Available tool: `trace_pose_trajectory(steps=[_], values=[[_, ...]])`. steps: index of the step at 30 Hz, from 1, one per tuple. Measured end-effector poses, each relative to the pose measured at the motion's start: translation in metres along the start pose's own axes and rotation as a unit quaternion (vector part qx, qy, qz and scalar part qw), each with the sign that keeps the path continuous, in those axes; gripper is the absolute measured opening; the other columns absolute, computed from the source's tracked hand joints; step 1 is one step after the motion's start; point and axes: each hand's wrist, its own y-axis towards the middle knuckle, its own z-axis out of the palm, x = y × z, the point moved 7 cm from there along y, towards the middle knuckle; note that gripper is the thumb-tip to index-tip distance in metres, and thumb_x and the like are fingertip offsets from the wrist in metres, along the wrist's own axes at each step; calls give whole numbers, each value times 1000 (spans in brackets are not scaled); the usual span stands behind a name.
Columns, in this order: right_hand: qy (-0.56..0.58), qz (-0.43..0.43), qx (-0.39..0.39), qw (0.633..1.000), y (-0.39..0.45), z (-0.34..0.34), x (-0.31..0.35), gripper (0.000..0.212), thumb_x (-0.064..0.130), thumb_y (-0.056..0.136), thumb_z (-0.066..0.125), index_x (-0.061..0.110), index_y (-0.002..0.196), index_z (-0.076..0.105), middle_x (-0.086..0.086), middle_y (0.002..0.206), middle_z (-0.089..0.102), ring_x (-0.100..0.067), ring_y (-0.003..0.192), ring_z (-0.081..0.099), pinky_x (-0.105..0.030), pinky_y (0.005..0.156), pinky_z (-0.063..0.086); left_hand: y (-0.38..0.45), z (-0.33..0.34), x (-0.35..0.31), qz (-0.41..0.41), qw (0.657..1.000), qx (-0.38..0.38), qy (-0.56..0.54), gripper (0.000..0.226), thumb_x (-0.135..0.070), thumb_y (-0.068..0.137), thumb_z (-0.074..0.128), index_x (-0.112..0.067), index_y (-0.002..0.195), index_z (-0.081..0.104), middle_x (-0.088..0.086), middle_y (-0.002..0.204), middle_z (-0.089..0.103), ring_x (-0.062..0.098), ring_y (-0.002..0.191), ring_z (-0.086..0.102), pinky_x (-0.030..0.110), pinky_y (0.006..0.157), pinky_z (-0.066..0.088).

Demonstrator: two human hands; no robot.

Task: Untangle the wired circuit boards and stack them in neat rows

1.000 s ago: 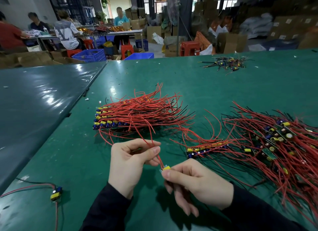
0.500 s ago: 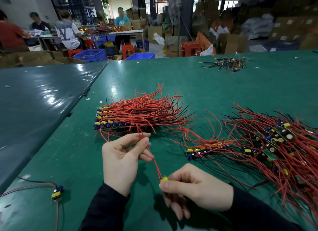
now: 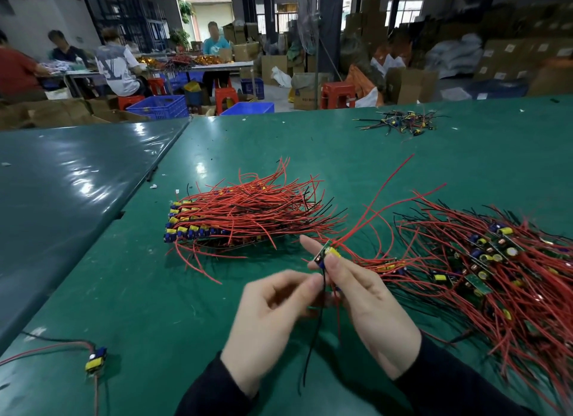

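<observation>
Two hands mid-frame: my right hand [image 3: 369, 304] pinches small board [image 3: 325, 255]; my left hand [image 3: 266, 316] pinches its black wire [image 3: 313, 347]. Neat stack [image 3: 217, 220] upper left, tangled pile [image 3: 496, 269] at right edge, bare table [image 3: 139, 291] lower left.

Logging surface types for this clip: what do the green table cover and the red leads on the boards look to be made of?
Green table cover: probably a smooth vinyl or rubber-like mat, semi-gloss; it throws soft window glare and shows a seam beside the darker sheet.

Red leads: thin wire in what looks like plastic insulation; they hold springy curves and have a slight sheen. The core is not visible.
</observation>
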Motion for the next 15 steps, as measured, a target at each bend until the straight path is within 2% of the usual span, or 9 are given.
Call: trace_pose_trajectory(steps=[1, 3, 4, 6, 8, 10, 11, 13, 15], values=[[1, 1, -5, 1000, -1, 0, 0, 54, 42, 83, 50, -6, 104, 62, 17, 114, 67, -5, 92, 52, -22, 88, 39, -2, 7, 4, -15, 999, 24, -17, 29, -39, 67, 69, -13, 77, 76, 5, 77, 73, 13, 73, 67, 21, 67, 53], [5, 7, -1, 1000, -3, 1, -1, 65, 44, 81, 52, -15, 109, 55, 23, 96, 69, -3, 76, 47, -15, 70, 41, -4, 15, 10, -56, 993, 47, -91, 26, -30, 69, 68, -7, 81, 75, 11, 80, 72, 19, 75, 67, 24, 71, 54], [8, 9, -1, 1000, -3, 0, -2, 68, 42, 81, 53, -19, 110, 50, 23, 89, 68, 3, 72, 49, -9, 65, 40, -4, 17, 11, -83, 985, 57, -137, 22, -25, 70, 67, -6, 81, 74, 11, 76, 69, 19, 69, 65, 25, 67, 55], [5, 3, -15, 1000, -1, -1, -1, 58, 33, 81, 55, -19, 104, 55, 19, 94, 71, 7, 76, 58, -6, 68, 42, -7, 18, 12, -141, 964, 74, -214, 14, -20, 73, 64, -9, 79, 70, 6, 63, 58, 14, 50, 56, 24, 50, 50], [21, 13, -36, 999, 1, -5, -2, 38, 29, 75, 62, -3, 93, 71, 11, 95, 72, 5, 76, 59, -8, 70, 42, -8, 16, 12, -182, 951, 87, -233, 16, -21, 76, 61, -8, 85, 63, 0, 57, 43, 6, 37, 33, 14, 35, 32], [46, 32, -58, 997, 3, -13, -4, 32, 29, 63, 71, 10, 88, 76, 5, 79, 69, -6, 69, 57, -16, 66, 41, -6, 8, 12, -192, 964, 79, -168, 20, -24, 78, 61, -8, 89, 65, -4, 55, 37, 2, 37, 21, 9, 33, 19], [53, 38, -69, 995, 3, -17, -3, 33, 28, 58, 74, 13, 88, 77, 1, 74, 66, -13, 69, 55, -21, 66, 40, -4, 0, 11, -169, 978, 61, -102, 19, -23, 78, 62, -7, 86, 68, -6, 52, 38, 2, 37, 23, 10, 33, 19], [56, 44, -78, 994, 5, -22, -2, 36, 23, 54, 76, 13, 88, 76, -4, 72, 61, -18, 68, 48, -26, 66, 38, 4, -20, -5, -49, 996, -10, 71, 8, -14, 77, 70, -7, 75, 72, -8, 48, 50, 1, 40, 37, 11, 40, 30], [67, 39, -93, 993, 6, -26, -2, 35, 20, 52, 76, 12, 87, 76, -4, 71, 61, -16, 63, 51, -21, 63, 43, 4, -38, -29, 103, 960, -122, 230, 6, -10, 75, 77, -14, 71, 74, -5, 60, 65, 2, 56, 54, 17, 57, 41]])
